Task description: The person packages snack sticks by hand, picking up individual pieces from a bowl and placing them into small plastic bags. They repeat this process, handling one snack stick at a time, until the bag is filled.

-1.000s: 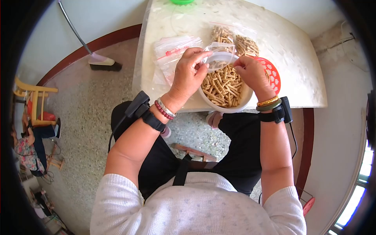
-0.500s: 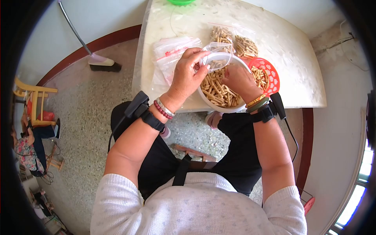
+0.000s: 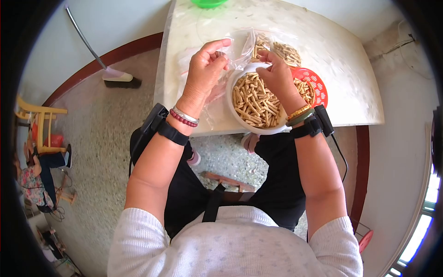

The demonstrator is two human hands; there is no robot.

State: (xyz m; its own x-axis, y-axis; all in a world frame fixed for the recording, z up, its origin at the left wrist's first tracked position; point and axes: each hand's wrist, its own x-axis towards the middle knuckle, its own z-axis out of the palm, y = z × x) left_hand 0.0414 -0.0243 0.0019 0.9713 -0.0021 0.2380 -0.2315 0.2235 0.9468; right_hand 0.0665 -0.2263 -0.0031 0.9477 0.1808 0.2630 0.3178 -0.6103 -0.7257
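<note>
A white bowl (image 3: 234, 104) full of short tan sticks (image 3: 256, 102) stands at the table's near edge. My left hand (image 3: 206, 68) is left of the bowl, its thumb and fingers pinching the edge of a clear plastic bag (image 3: 240, 54). Above the bowl's upper right rim is my right hand (image 3: 276, 74), fingers closed, with whatever they grip too small to make out. Two filled clear bags (image 3: 287, 53) lie behind the bowl. On its right sits a red perforated basket (image 3: 319, 87) with more sticks. Flat empty bags (image 3: 185, 69) lie partly behind my left hand.
A green container (image 3: 209, 3) stands at the far edge of the table (image 3: 341, 60). On the floor at the left is a broom (image 3: 121, 78). Another person (image 3: 34, 177) sits near a wooden chair (image 3: 46, 124) at the far left.
My right hand has risen out of the bowl to its upper rim. My left hand has moved left and up, and the clear bag has shifted up from over the bowl.
</note>
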